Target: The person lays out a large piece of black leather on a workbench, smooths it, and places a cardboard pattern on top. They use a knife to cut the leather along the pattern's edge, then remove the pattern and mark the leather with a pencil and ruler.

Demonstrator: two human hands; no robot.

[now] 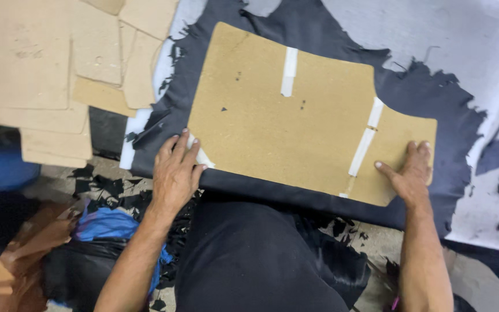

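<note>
Cardboard pattern (295, 115), brown and patched with white tape strips (289, 70), lies flat on dark leather (423, 86) spread over the white desk (434, 29) in the middle of the frame. The left hand (175, 173) presses its lower left corner with fingers spread; the right hand (412, 173) lies flat and open on its lower right tab, seemingly to keep it from sliding. More cardboard templates (47, 63) are stacked at the upper left. Black offcuts (111, 190) litter the floor below; the objects at the right edge are cut off and unclear.
</note>
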